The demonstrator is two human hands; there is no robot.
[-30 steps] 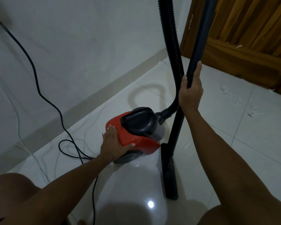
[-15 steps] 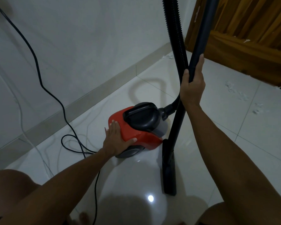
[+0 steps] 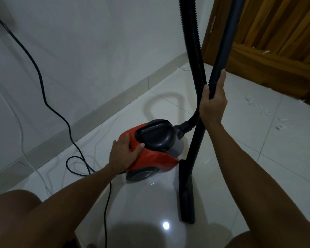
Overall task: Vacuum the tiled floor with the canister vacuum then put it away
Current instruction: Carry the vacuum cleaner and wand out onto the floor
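Note:
A red canister vacuum [image 3: 156,158] with a black top handle sits on the white tiled floor [image 3: 284,158] near the wall. My left hand [image 3: 124,153] lies flat on its rear red shell, fingers spread, thumb by the black lid. My right hand [image 3: 214,102] grips the upright black wand [image 3: 222,51]. The wand runs down to a flat black floor nozzle [image 3: 186,197] resting on the tiles beside the canister. A ribbed black hose [image 3: 191,51] rises from the canister's front out of the top of view.
A black power cord [image 3: 43,90] drops down the white wall from the upper left, loops on the floor and passes under my left arm. A wooden door [image 3: 276,42] stands at the right rear. White scraps [image 3: 263,110] litter the tiles before it. My knees frame the bottom.
My left hand has shifted slightly on the canister's rear shell. The view has drifted a little; the right hand keeps its grip on the wand.

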